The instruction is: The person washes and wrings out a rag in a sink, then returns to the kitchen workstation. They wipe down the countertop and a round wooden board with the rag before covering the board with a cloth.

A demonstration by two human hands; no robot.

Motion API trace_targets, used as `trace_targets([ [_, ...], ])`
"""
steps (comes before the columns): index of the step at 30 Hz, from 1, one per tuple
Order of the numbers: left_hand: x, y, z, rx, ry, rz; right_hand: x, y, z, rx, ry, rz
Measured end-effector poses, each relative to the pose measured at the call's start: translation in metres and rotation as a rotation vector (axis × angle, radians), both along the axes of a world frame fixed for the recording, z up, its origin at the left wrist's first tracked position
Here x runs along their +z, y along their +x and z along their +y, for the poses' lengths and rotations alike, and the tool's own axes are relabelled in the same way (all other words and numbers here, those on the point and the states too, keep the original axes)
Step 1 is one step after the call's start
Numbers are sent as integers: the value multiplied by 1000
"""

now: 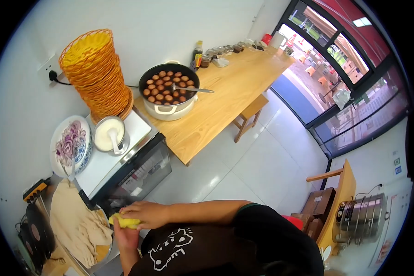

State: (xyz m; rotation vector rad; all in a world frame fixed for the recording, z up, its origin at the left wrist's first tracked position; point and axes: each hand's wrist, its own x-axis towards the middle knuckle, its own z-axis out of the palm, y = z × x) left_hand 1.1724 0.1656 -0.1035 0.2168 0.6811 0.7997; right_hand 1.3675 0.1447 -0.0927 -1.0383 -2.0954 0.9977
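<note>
Both hands meet at the lower left over a crumpled yellow cloth (pixel 128 222), which could also be a soft sponge. From above, my right hand (pixel 147 214) wraps its fingers over it. My left hand (pixel 127 237) grips it from below, partly hidden by the cloth. Close by on the left, a large tray (pixel 106 253) bears pale beige, folded, sheet-like food (pixel 76 225). Just above my hands stands a countertop oven (pixel 147 172) with a dark glass door.
On the oven top are a bowl of white paste (pixel 108 133) and a plate of sliced onion (pixel 70 142). Stacked orange baskets (pixel 96 76) stand behind. A pot of eggs (pixel 169 87) sits on the wooden table (pixel 225 101). A stool (pixel 251 115) and a steel steamer (pixel 363 218) are to the right.
</note>
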Motion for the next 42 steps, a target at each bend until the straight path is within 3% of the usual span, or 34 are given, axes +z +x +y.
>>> trace_targets([
  [2, 13, -3, -6, 63, -46, 203, 1, 4, -5, -13, 6, -77],
  [5, -24, -47, 0, -49, 12, 207, -30, 0, -13, -77, -23, -149],
  [8, -38, -55, -8, 90, -55, 473, -44, 5, -27, -166, -67, -190],
  [9, -21, -51, -12, 143, -89, 505, -89, 2, -35, -224, -37, -99],
  [10, -32, -51, -13, 177, -70, 562, -49, 14, -33, -153, -43, -176],
  [12, -12, -54, -24, 168, -19, 607, -51, 15, -39, -174, -69, -251],
  [14, -34, -72, -34, 218, 2, 457, -47, 11, -43, -140, -119, -315],
  [17, -18, -104, -63, 200, -91, 517, -49, -14, -43, -23, -157, -413],
  [24, -27, -178, -124, 562, -114, 788, -26, -79, -30, 196, -85, -411],
  [28, -34, -204, -144, 695, -251, 736, -8, -135, -17, 373, -49, -343],
  [32, -15, -173, -155, 647, -167, 501, 3, -182, -16, 615, -51, -289],
  [34, -42, -147, -163, 686, -26, 432, -3, -194, -20, 673, -40, -226],
  [35, -26, -135, -166, 708, -74, 453, -7, -194, -20, 673, -84, -282],
  [38, -36, -120, -191, 527, -91, 858, -35, -188, -11, 765, -209, -267],
  [42, -43, -106, -228, 739, -175, 629, -43, -186, -12, 767, -524, -379],
])
